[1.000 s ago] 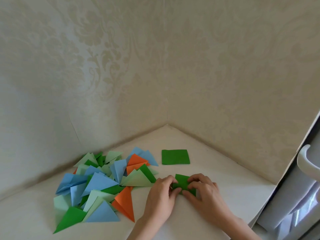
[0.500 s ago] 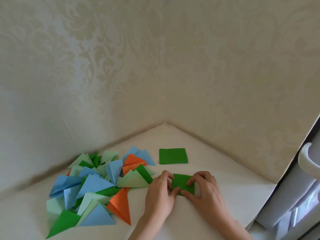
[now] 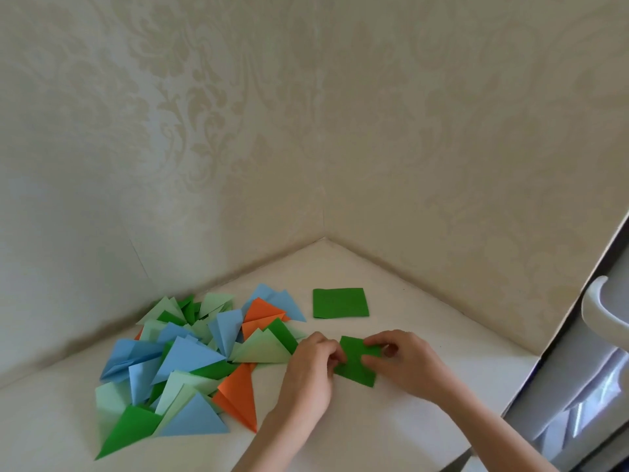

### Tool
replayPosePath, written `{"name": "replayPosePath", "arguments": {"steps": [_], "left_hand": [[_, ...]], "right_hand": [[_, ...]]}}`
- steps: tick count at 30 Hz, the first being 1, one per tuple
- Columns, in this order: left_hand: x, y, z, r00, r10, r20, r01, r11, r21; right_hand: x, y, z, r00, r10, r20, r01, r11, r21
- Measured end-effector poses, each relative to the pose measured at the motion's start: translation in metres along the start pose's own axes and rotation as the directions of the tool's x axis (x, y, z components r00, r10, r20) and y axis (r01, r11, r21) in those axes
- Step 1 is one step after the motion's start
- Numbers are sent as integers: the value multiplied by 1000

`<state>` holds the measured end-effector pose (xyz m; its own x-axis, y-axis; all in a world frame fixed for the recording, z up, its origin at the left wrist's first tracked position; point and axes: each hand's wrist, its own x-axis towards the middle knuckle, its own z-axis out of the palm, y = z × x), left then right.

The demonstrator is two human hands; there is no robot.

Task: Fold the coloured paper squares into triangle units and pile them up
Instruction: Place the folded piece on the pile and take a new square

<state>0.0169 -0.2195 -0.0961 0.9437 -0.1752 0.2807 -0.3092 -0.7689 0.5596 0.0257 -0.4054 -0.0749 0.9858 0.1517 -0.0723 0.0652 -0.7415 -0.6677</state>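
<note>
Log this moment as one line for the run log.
step: folding | both hands pinch green paper | spare green square unfolded behind | pile of triangles left

Left hand and right hand close together, fingers curled, pinching (forearms angled inward).

I see a white table in a corner | pile of folded triangles left | flat green square behind | green sheet under hands
</note>
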Motion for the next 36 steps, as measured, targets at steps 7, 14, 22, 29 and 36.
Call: {"name": "replayPosePath", "arguments": {"steps": [7,14,22,29,36], "left_hand": [[-19,13,3,983,181,-20,-160,911,379],[-24,14,7,980,185,-68,-153,932,327],[-25,-13,2,985,116,-125,-88,975,204],[-24,-12,4,977,22,-213,2,994,110],[-21,-2,14,961,-21,-277,53,993,109]], "right_hand": [[-14,-3,-2,999,23,-46,-22,999,34],[-21,-16,-4,991,-126,-40,126,992,5],[-15,-8,13,982,-180,-48,167,965,-204],[-13,-6,28,984,-103,-145,82,986,-142],[-9,-6,43,961,-88,-261,18,966,-259]]}}
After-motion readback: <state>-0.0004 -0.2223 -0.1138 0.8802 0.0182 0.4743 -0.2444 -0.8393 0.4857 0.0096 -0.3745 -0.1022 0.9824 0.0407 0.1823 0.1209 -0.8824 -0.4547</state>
